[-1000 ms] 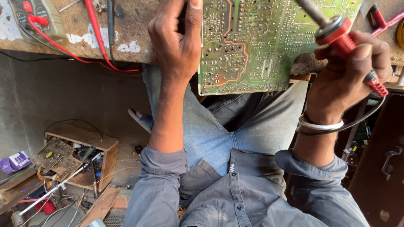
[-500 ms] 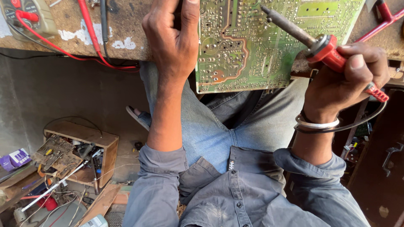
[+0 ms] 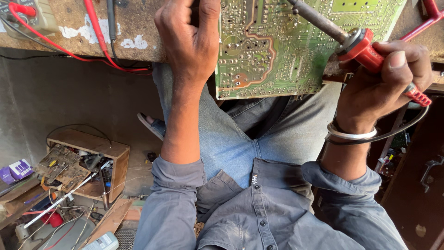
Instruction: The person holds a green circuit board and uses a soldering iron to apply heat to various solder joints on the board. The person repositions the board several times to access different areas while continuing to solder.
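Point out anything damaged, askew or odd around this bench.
The workbench top is chipped, with white patches. The green circuit board overhangs its front edge, steadied by the left hand. On the floor, a wooden box spills loose boards and wires.

A grey shirt (image 3: 259, 208) with small dark buttons down the front is worn, and its sleeves (image 3: 178, 178) are rolled up to the elbows. Faded blue jeans (image 3: 236, 139) are worn below. A thin silver bangle (image 3: 350, 134) is seen on the right wrist.

Wooden box (image 3: 95, 159) of scrap boards on floor (left); multimeter (image 3: 23, 14) on bench.
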